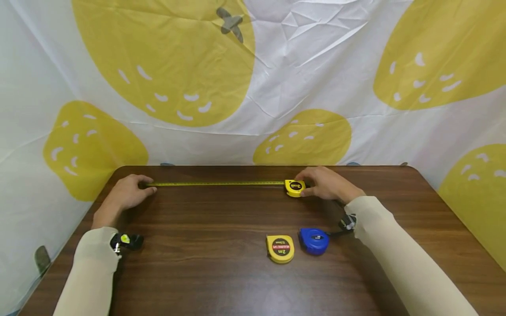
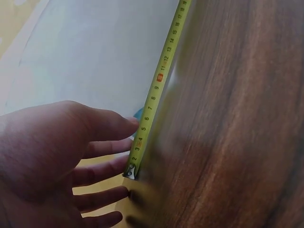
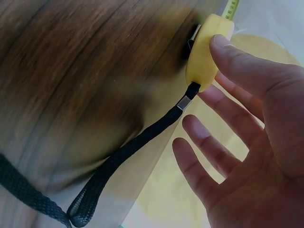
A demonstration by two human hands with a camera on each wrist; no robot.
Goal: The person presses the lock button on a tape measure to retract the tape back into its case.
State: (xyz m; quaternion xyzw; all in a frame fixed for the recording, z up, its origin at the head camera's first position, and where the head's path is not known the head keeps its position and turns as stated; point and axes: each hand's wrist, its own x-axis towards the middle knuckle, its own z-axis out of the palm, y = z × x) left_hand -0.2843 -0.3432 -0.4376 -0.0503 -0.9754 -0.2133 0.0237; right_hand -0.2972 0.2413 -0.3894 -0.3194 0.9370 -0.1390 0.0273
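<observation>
The right hand pinches the tape case, likely light, hard, best held by its sides; left of the case, the left hand pinches the probably springy tape.

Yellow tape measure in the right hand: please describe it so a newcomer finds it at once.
On the wood-grain table, look near the far edge. There the right hand holds the yellow 3 m tape measure. Its blade stretches to the left hand, unlike the yellow 2 m tape measure and blue tape measure nearer, with no blade drawn out.
</observation>
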